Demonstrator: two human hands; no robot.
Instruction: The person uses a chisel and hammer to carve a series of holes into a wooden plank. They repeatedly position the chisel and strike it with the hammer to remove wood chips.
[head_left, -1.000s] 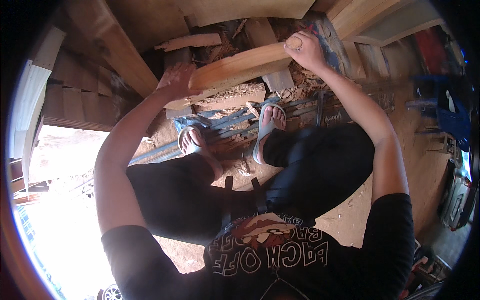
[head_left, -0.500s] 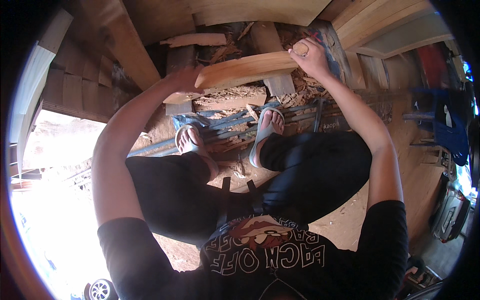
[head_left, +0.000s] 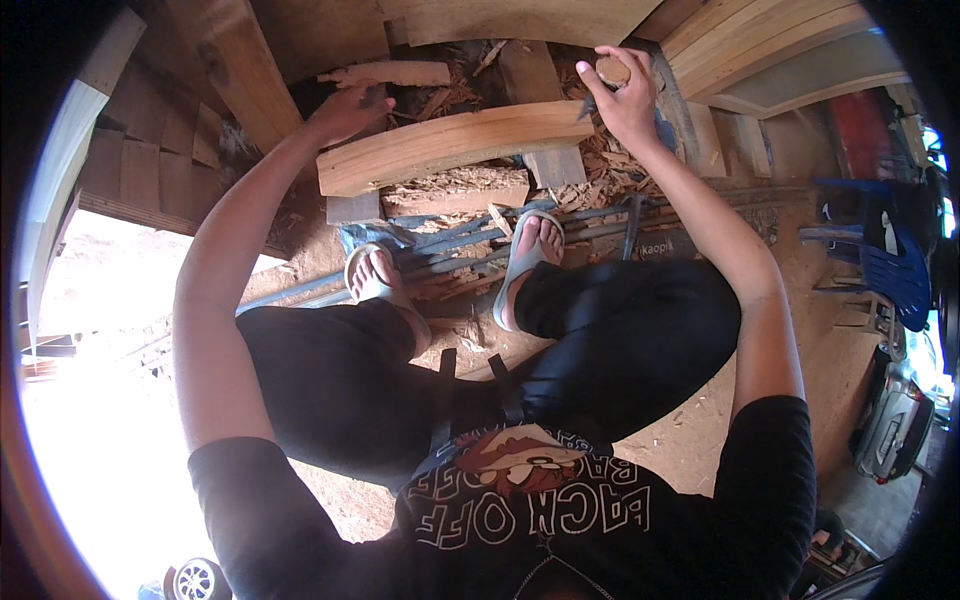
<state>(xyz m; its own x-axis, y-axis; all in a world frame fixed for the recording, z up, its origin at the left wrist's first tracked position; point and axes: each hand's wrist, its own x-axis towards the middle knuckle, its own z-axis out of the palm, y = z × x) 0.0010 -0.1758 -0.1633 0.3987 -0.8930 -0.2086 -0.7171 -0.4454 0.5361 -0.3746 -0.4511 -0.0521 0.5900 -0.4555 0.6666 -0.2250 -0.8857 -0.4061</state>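
Observation:
A thick, curved wooden plank (head_left: 460,145) lies crosswise in front of my feet, propped on wood blocks. My right hand (head_left: 628,100) is closed around a tool with a round wooden handle end (head_left: 612,70), just beyond the plank's right end. A dark pointed part of it shows beside the thumb; the rest is hidden by the hand. My left hand (head_left: 347,115) is off the plank, over its far left side, fingers apart and apparently holding nothing. Beyond that hand lies a pale strip of wood (head_left: 400,73).
A rough, chipped wood piece (head_left: 455,193) and scattered chips (head_left: 600,165) lie around the plank. Dark rods (head_left: 450,245) run before my sandalled feet, with a hammer-like metal tool (head_left: 633,225) nearby. Large boards (head_left: 245,75) lean at far left. A blue plastic chair (head_left: 895,265) stands right.
My left hand has let go of the plank's left end and moved away beyond it. The plank's left end has shifted left and nearer. My right hand has risen slightly with the tool.

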